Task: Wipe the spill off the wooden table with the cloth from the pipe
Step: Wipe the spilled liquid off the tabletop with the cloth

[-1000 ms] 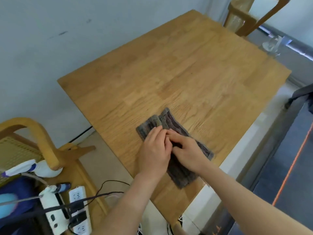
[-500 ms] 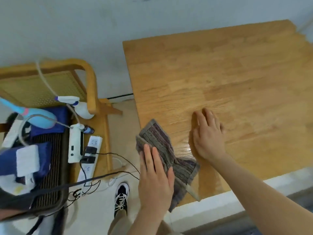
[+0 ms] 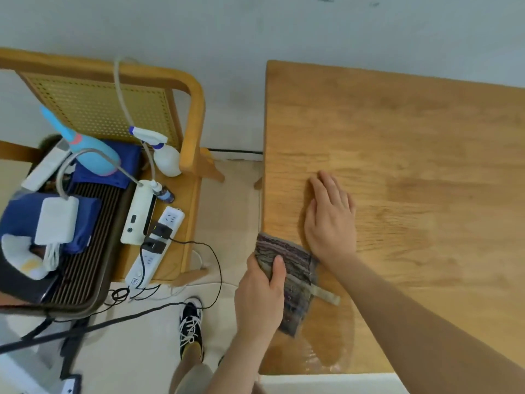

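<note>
A folded grey and purple striped cloth (image 3: 295, 277) lies at the left edge of the wooden table (image 3: 412, 155), near its front left corner. My left hand (image 3: 261, 297) grips the cloth's left side, thumb on top, partly over the table's edge. Flat on the bare wood just right of the cloth rests my right hand (image 3: 329, 220), fingers spread, holding nothing. A wet, shiny patch (image 3: 324, 351) shows on the wood in front of the cloth, down to the front edge.
Left of the table stands a wooden chair (image 3: 193, 132) loaded with a spray bottle (image 3: 164, 155), power strips (image 3: 153, 245), blue items and a tray. Cables trail over the floor. My shoe (image 3: 191, 322) is below. A grey wall runs behind.
The view has swung left toward the chair. My left hand has pulled the cloth to the table's left edge and closed on it. My right hand has left the cloth and lies flat.
</note>
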Tool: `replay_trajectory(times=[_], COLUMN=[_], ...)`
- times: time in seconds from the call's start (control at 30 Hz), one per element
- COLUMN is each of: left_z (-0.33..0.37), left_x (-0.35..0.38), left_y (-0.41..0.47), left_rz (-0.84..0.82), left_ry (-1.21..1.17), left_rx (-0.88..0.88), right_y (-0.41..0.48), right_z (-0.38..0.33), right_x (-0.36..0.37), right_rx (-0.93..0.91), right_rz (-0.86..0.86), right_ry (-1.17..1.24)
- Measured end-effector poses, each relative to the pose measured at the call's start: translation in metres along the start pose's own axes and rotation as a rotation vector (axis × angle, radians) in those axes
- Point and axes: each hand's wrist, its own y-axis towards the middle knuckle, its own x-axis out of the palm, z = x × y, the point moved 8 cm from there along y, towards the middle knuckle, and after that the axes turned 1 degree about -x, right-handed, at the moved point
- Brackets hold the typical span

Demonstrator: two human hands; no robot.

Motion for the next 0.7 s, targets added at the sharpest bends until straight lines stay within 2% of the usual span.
replay_trajectory(times=[0.33, 0.5, 0.7], left_z=[0.065, 0.095, 0.131], left_x=[-0.010, -0.010, -0.016], left_y=[0.112, 0.172, 0.229], left_rz=[0.071, 0.073, 0.089], left_ry=[0.146, 0.067, 0.219], left_rx=[-0.023, -0.023, -0.012], right_y=[-0.001, -0.001, 0.004], right_z=[0.004, 0.001, 0.000], right_x=[0.000, -0.002, -0.003], right_rx=[0.009, 0.013, 0.023], right_rz=[0.026, 0.036, 0.003], right_ry=[0.082, 0.072, 0.072])
